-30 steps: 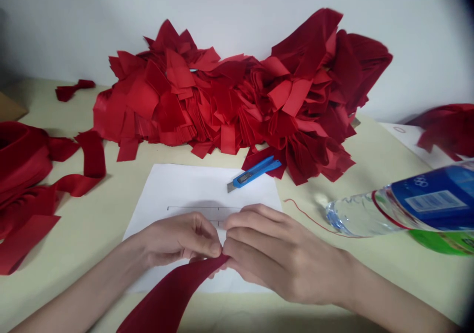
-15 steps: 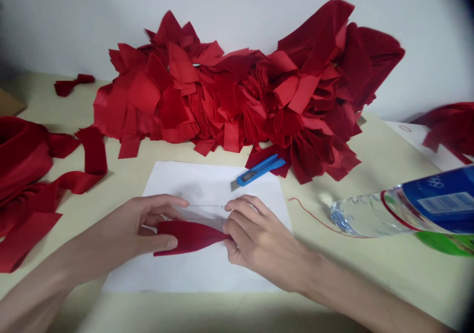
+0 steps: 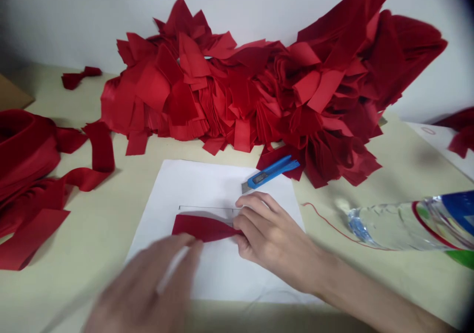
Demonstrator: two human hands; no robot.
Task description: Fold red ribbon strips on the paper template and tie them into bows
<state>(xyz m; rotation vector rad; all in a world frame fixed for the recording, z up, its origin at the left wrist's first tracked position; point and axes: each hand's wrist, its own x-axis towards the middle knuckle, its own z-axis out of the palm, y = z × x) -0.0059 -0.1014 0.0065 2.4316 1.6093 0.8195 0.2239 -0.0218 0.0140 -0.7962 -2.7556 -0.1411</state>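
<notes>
A short piece of red velvety ribbon (image 3: 202,228) lies over the white paper (image 3: 215,273), flat and wide at its left end and gathered narrow at its right end. My right hand (image 3: 264,229) pinches that gathered end, and its fingertips are partly hidden. Smeared by motion, my left hand (image 3: 148,278) is at the lower left, its fingertips close to the ribbon's lower edge. Whether it holds anything cannot be made out. Black ruled lines (image 3: 205,207) show on the paper above the ribbon. A blue utility knife (image 3: 272,172) with its blade out lies at the paper's top right.
A large heap of red ribbon pieces (image 3: 237,91) runs along the wall. At the left is a pile of long red ribbon (image 3: 27,160). A clear bottle (image 3: 392,224) lies at the right beside a thin red string (image 3: 333,231). One tied piece (image 3: 79,77) sits far left.
My left hand has let go of the ribbon's wide end and moved down toward me. My right hand still pinches the gathered end. The view has shifted slightly.
</notes>
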